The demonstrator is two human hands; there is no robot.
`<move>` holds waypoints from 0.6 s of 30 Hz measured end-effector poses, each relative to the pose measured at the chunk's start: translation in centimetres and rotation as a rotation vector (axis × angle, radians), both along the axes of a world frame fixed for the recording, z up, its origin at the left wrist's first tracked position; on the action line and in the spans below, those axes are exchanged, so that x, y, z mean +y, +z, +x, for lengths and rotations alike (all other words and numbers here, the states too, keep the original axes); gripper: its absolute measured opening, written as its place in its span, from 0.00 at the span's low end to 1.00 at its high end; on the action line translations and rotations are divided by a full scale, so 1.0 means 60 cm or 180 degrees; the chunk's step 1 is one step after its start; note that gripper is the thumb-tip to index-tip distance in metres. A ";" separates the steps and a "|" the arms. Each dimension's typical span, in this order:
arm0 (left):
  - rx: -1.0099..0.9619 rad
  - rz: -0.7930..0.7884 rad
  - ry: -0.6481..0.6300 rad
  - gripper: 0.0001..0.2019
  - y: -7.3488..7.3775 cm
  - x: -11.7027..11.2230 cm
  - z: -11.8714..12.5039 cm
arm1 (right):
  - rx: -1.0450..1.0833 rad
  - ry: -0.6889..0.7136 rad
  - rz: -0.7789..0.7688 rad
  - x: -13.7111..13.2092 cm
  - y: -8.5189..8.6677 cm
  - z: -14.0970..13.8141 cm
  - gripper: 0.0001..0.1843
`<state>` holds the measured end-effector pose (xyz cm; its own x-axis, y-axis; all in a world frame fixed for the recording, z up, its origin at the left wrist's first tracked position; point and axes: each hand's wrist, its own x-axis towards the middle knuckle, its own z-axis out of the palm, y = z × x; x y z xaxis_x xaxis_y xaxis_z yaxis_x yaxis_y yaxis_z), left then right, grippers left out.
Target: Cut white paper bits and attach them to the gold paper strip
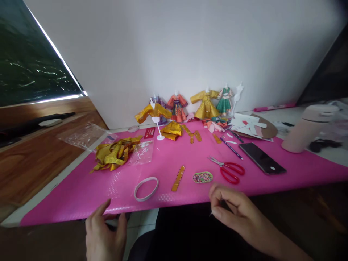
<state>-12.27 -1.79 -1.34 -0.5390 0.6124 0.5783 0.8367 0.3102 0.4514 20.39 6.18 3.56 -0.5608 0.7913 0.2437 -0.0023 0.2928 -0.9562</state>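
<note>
My left hand [104,232] is at the table's front edge, thumb and fingers apart, holding nothing. A white tape ring [136,196] lies just beyond it. My right hand [231,214] is in front of the edge with thumb and forefinger pinched together. A tiny thin tip pokes out below the pinch; its kind is too small to make out. Nearest to this hand are a green-rimmed oval dish [211,176] of tiny multicoloured pieces and red-handled scissors [228,170], blades parted. A gold fabric strip [178,178] lies between the ring and the dish.
Gold fabric scraps [115,154] and a clear bag [141,153] lie left. Small dressed mannequins, one in a gold robe [206,105], line the wall. A white stand [160,136] holds a gold garment [152,111]. A phone [262,158] and pink bottle [306,130] are right.
</note>
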 end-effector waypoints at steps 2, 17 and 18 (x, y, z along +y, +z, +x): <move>0.0118 -0.0036 -0.0394 0.24 0.006 0.018 0.015 | 0.0029 -0.0019 -0.0017 0.002 0.002 0.003 0.11; 0.0086 -0.2139 -0.2691 0.14 0.011 0.357 0.138 | -0.0087 -0.0211 -0.0196 0.025 -0.018 0.013 0.11; 0.0082 -0.2231 -0.2795 0.14 0.011 0.365 0.135 | -0.0096 -0.0206 -0.0216 0.025 -0.018 0.013 0.11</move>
<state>-4.14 20.08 -0.69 0.2465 0.9684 -0.0383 0.8967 -0.2129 0.3881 21.17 7.67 2.50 -0.5142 0.8402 0.1720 0.0436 0.2259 -0.9732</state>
